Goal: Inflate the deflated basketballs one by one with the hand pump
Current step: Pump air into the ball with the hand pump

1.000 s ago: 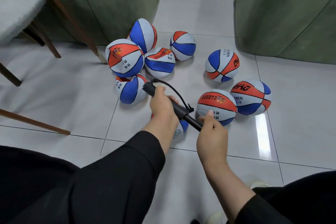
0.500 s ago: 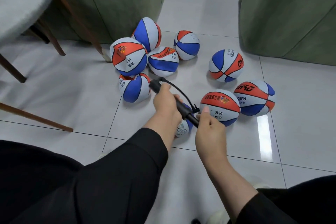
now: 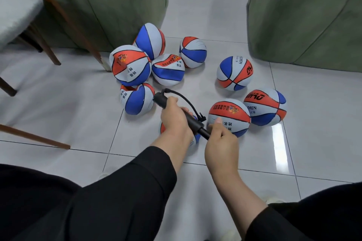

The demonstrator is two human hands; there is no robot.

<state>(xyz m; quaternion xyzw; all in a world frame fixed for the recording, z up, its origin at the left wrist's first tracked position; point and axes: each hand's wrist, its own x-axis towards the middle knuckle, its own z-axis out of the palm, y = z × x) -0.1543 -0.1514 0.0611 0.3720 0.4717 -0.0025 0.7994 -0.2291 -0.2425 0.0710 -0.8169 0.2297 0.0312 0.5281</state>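
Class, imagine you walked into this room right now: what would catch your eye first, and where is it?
First, the cluster of red, white and blue basketballs scattered on the pale tiled floor between two green sofas, several visibly crumpled. Next, at centre, the black hand pump: the left hand grips its barrel and the right hand holds its handle end, with a partly hidden ball below them.
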